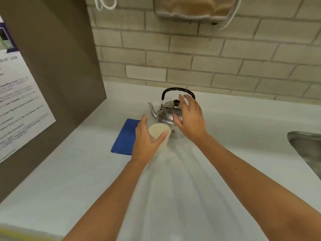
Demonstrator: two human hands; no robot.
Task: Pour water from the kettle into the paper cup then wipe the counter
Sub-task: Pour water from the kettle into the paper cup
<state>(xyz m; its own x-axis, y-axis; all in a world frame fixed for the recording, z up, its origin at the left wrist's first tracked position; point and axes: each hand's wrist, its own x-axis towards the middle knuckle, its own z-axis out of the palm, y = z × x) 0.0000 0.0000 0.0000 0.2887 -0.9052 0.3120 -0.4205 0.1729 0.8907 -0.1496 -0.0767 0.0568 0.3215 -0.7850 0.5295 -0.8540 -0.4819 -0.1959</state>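
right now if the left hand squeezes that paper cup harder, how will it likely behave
The paper cup looks thin-walled and open-topped, so it would probably dent or go oval under the left hand. It appears empty, so likely very light and easy to tip if bumped by the kettle. Its matte paper surface probably won't slip.

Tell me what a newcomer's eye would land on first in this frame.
Most likely the shiny steel kettle standing near the back of the white counter, with the open right hand spread just in front of it. Next comes the left hand wrapped around a paper cup right before the kettle, and the bright blue cloth lying flat to their left.
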